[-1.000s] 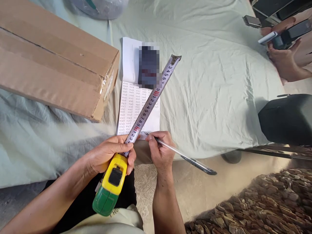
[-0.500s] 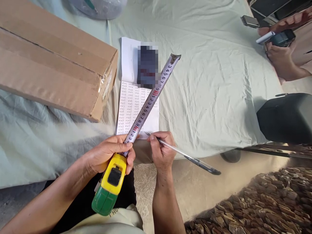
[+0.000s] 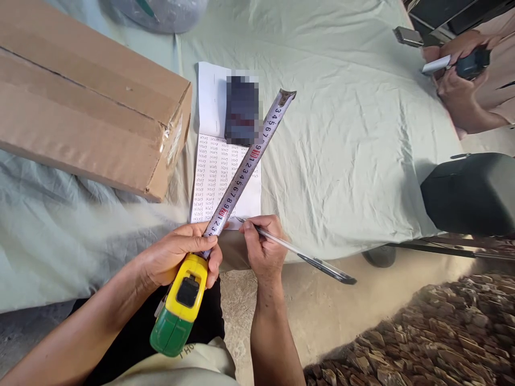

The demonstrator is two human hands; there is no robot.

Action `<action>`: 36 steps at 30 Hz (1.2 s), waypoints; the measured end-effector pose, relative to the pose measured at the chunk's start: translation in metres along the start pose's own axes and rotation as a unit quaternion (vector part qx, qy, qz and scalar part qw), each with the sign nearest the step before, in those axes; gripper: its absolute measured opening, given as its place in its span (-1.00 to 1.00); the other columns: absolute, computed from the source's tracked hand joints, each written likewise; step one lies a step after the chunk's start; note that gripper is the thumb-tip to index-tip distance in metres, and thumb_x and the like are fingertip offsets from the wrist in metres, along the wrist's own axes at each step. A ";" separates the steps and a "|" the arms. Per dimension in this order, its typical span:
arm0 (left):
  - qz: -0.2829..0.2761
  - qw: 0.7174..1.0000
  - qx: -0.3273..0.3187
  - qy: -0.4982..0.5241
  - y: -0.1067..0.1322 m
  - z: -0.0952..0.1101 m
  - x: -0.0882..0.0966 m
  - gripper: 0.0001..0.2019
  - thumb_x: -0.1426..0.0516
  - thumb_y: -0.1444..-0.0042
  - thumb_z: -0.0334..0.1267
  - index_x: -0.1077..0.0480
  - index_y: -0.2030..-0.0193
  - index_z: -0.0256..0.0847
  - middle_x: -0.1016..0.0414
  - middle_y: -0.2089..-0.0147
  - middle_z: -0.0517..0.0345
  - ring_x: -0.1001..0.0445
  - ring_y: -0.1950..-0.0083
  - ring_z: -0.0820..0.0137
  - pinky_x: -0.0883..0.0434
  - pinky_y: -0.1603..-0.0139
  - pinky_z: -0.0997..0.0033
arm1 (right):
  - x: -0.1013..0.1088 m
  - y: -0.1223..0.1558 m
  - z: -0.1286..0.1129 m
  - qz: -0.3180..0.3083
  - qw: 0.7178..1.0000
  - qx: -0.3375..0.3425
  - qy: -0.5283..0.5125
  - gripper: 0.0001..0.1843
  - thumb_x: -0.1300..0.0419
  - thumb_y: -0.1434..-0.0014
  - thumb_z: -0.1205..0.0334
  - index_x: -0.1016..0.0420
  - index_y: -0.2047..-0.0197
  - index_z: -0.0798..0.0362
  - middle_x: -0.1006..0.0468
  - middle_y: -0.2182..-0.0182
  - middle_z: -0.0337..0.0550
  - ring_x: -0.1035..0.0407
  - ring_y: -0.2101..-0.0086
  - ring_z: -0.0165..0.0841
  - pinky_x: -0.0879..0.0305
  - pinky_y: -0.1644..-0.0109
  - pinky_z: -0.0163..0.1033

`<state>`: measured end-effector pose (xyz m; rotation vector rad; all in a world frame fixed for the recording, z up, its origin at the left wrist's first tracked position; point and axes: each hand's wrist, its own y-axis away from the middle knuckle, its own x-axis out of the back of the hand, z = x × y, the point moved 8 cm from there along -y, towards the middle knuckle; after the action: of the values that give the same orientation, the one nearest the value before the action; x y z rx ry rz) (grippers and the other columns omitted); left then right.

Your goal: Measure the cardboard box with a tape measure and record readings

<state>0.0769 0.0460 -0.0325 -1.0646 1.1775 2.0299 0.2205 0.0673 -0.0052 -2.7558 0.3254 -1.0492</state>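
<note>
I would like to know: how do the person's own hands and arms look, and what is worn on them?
The left hand and the right hand are without gloves. Both forearms are bare, with no sleeve or watch in view. The person also wears a pale top with dark letters and dark trousers.

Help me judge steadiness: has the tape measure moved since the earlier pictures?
No: the tape measure crosses the notebook in the same place; both share a slight leftward drift in view.
</note>
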 end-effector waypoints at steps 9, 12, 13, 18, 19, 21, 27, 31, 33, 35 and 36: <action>-0.001 1.000 0.001 -0.004 -0.001 -0.001 0.001 -0.68 -0.10 -0.19 -0.29 -0.32 -0.09 -0.23 -0.43 0.51 0.19 -0.45 0.54 0.39 -0.35 0.50 0.46 | 0.000 0.001 0.000 0.005 1.000 0.000 -0.005 -0.89 -0.11 -0.20 0.28 -0.36 0.38 0.00 -0.44 0.54 -0.29 -0.36 0.51 -0.40 -0.26 0.44 -0.29; 0.007 1.000 0.001 -0.010 0.000 -0.001 0.001 -0.70 -0.10 -0.18 -0.30 -0.29 -0.05 -0.24 -0.43 0.51 0.19 -0.44 0.55 0.39 -0.34 0.51 0.47 | 0.001 0.001 0.000 0.007 0.999 0.003 -0.036 -0.90 -0.13 -0.19 0.27 -0.37 0.38 0.01 -0.44 0.54 -0.28 -0.37 0.50 -0.40 -0.27 0.42 -0.28; 0.009 1.000 0.000 -0.009 0.001 0.000 0.001 -0.70 -0.10 -0.18 -0.30 -0.28 -0.05 -0.24 -0.43 0.51 0.19 -0.44 0.55 0.39 -0.34 0.52 0.47 | 0.003 0.001 0.001 0.018 0.998 0.000 -0.066 -0.91 -0.13 -0.19 0.27 -0.38 0.37 0.01 -0.44 0.53 -0.28 -0.37 0.49 -0.40 -0.28 0.41 -0.27; 0.001 1.000 -0.003 -0.017 0.002 0.000 -0.001 -0.66 -0.07 -0.20 -0.33 -0.26 -0.13 -0.25 -0.44 0.51 0.19 -0.46 0.54 0.39 -0.35 0.50 0.47 | 0.018 0.003 0.020 0.153 0.959 -0.043 -0.234 -0.91 -0.14 -0.23 0.21 -0.37 0.29 0.03 -0.46 0.53 -0.30 -0.31 0.54 -0.45 -0.25 0.42 -0.30; -0.008 1.000 -0.009 -0.020 0.002 0.000 -0.001 -0.68 -0.07 -0.21 -0.33 -0.29 -0.10 -0.26 -0.44 0.52 0.19 -0.46 0.55 0.39 -0.35 0.49 0.47 | 0.018 0.003 0.023 0.165 0.953 -0.046 -0.252 -0.90 -0.14 -0.23 0.19 -0.37 0.26 0.04 -0.45 0.53 -0.31 -0.31 0.54 -0.46 -0.24 0.43 -0.30; -0.035 0.999 -0.028 -0.028 0.003 -0.002 -0.003 -0.76 -0.10 -0.19 -0.30 -0.38 0.02 -0.30 -0.43 0.55 0.19 -0.46 0.56 0.40 -0.36 0.50 0.46 | 0.017 0.004 0.025 0.173 0.946 -0.042 -0.272 -0.86 -0.13 -0.24 0.14 -0.37 0.22 0.04 -0.44 0.52 -0.31 -0.33 0.53 -0.45 -0.22 0.44 -0.32; -0.079 0.993 -0.059 -0.057 0.027 -0.019 -0.004 -0.76 -0.22 -0.09 -0.13 -0.45 0.30 -0.32 -0.42 0.61 0.17 -0.44 0.62 0.40 -0.34 0.58 0.48 | 0.021 0.004 0.004 0.154 0.965 -0.016 -0.212 -0.76 -0.03 -0.31 0.06 -0.35 0.15 0.06 -0.54 0.50 -0.22 -0.38 0.55 -0.42 -0.29 0.40 -0.25; -0.046 0.992 -0.087 -0.078 0.069 -0.022 0.008 -0.75 -0.23 -0.09 -0.10 -0.46 0.30 -0.30 -0.41 0.61 0.18 -0.43 0.62 0.42 -0.30 0.61 0.52 | 0.000 -0.022 -0.036 0.034 0.983 0.063 -0.170 -0.57 -0.27 -0.08 -0.14 -0.26 0.25 0.01 -0.58 0.22 -0.05 -0.51 0.25 -0.22 -0.40 0.15 -0.06; -0.003 0.990 -0.115 -0.087 0.095 -0.019 0.018 -0.75 -0.23 -0.09 -0.10 -0.46 0.30 -0.29 -0.39 0.62 0.20 -0.42 0.62 0.43 -0.28 0.61 0.52 | -0.024 -0.040 -0.060 -0.050 0.979 0.102 -0.170 -0.38 -0.38 0.14 -0.22 -0.17 0.25 -0.04 -0.51 0.02 0.06 -0.45 0.02 -0.08 -0.38 0.02 0.05; 0.058 0.983 -0.147 -0.096 0.121 -0.014 0.032 -0.77 -0.21 -0.11 -0.12 -0.45 0.29 -0.28 -0.40 0.61 0.19 -0.42 0.61 0.43 -0.27 0.60 0.53 | -0.050 -0.057 -0.081 -0.112 0.969 0.131 -0.176 -0.28 -0.42 0.23 -0.23 -0.09 0.23 -0.07 -0.33 -0.18 0.15 -0.30 -0.14 -0.02 -0.32 -0.08 0.13; 0.094 0.977 -0.166 -0.100 0.134 -0.011 0.040 -0.78 -0.20 -0.13 -0.13 -0.45 0.29 -0.28 -0.40 0.61 0.19 -0.43 0.60 0.43 -0.26 0.59 0.54 | -0.062 -0.064 -0.090 -0.131 0.964 0.143 -0.180 -0.25 -0.43 0.25 -0.21 -0.05 0.21 -0.08 -0.22 -0.25 0.18 -0.23 -0.19 -0.01 -0.30 -0.12 0.16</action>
<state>-0.0434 -0.0229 -0.0102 -0.8968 0.8829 2.4808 0.1238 0.1379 0.0374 -2.6923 -0.2299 -0.5615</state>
